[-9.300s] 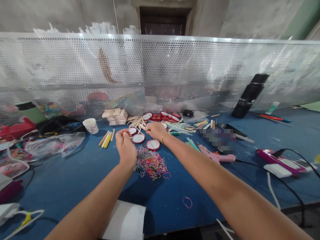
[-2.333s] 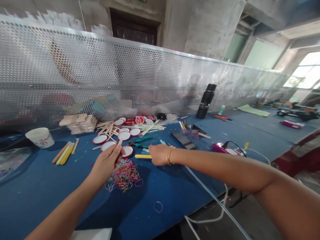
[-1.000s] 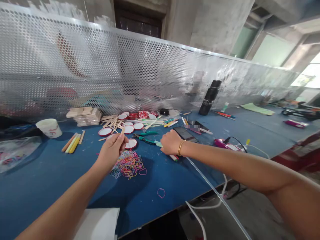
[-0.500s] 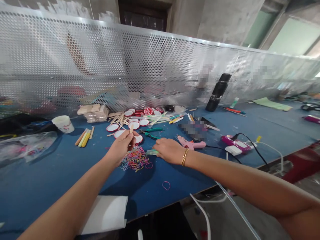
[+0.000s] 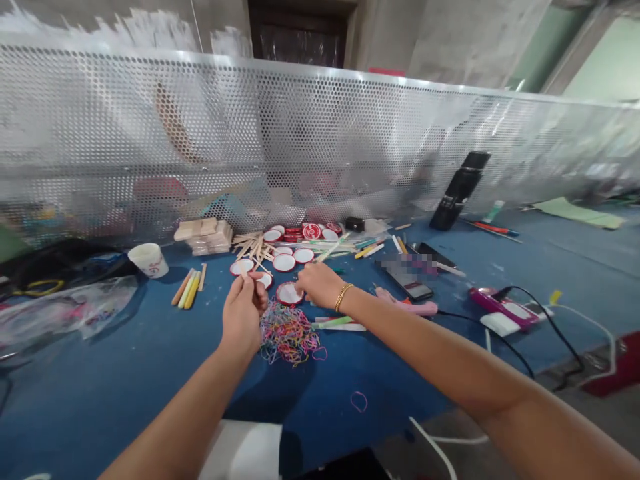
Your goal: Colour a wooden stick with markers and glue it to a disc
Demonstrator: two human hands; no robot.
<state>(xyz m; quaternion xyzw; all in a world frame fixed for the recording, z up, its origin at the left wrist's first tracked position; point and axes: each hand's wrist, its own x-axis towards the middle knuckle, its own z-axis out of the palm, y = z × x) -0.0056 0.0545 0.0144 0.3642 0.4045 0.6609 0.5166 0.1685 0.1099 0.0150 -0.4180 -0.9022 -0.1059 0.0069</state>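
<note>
My left hand (image 5: 243, 307) is closed in a pinch on a wooden craft stick (image 5: 243, 269), held upright over the table. My right hand (image 5: 320, 285), with a gold bracelet on its wrist, has curled fingers at the right edge of a round white lid with a red rim (image 5: 288, 293). The fingertips are partly hidden there. Just below both hands lies a tangled heap of colourful rubber bands (image 5: 290, 333). Green and white sticks (image 5: 340, 323) rest under my right wrist. More red-rimmed lids (image 5: 284, 263) and loose craft sticks (image 5: 253, 245) lie beyond the hands.
A pink glue gun (image 5: 407, 305), a phone (image 5: 407, 277) and a purple power strip (image 5: 505, 308) with cables lie right. A black bottle (image 5: 457, 193) leans by the perforated metal screen (image 5: 350, 133). A paper cup (image 5: 149, 260) and thick crayon-like sticks (image 5: 186, 289) are left.
My right hand has let go of the green sticks and moved up and left to the lid, now covering most of the teal pliers. My left hand still holds the craft stick. The view has shifted.
</note>
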